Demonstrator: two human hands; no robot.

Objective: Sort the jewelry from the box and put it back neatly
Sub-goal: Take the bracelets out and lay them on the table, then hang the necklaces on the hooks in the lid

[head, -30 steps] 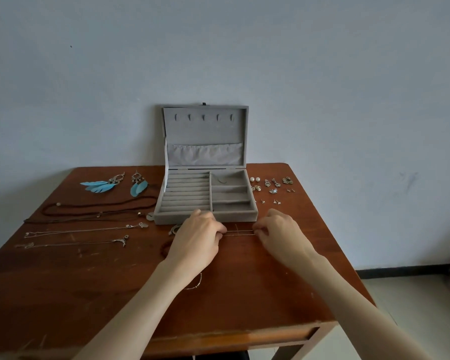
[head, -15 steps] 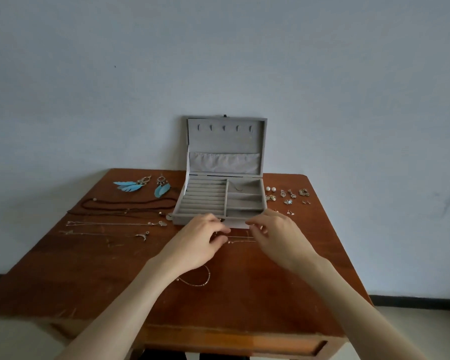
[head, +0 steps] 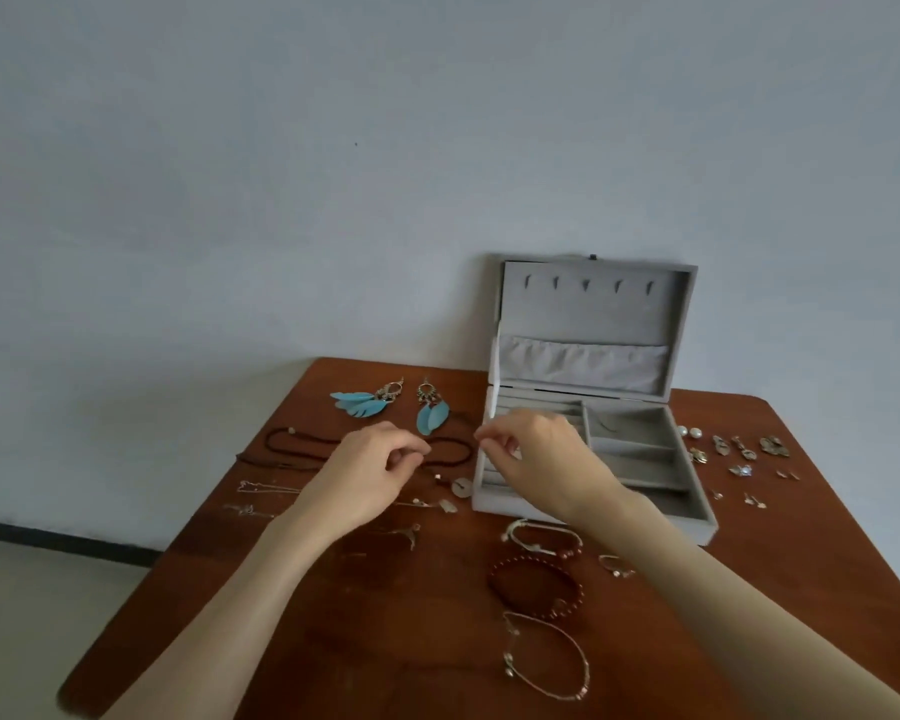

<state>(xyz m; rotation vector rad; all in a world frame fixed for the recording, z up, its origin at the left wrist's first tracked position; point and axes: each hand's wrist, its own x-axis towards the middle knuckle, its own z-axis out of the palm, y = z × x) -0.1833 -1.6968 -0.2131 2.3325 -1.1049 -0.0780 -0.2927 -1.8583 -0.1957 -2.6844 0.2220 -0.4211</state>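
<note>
The grey jewelry box (head: 593, 314) stands open at the back of the wooden table (head: 385, 646), its lined tray (head: 640, 459) showing bare compartments. My left hand (head: 370, 475) and my right hand (head: 536, 459) hover side by side left of the tray, each with thumb and forefinger pinched together. They hold the ends of a very thin chain, which is too fine to make out between them. Under my hands lies a dark cord necklace (head: 302, 444). Blue feather earrings (head: 359, 402) lie behind it.
Two thin silver necklaces (head: 261, 485) lie at the left. In front of the box are a silver bracelet (head: 541, 532), a red bead bracelet (head: 536, 584), a thin chain bracelet (head: 546, 657) and a ring (head: 614, 563). Small earrings (head: 739, 449) and pearl studs (head: 689, 432) lie right of the box.
Both hands rose from the table in front of the box and moved left and back, pinching the thin chain. The view has swung left, uncovering the bracelets.
</note>
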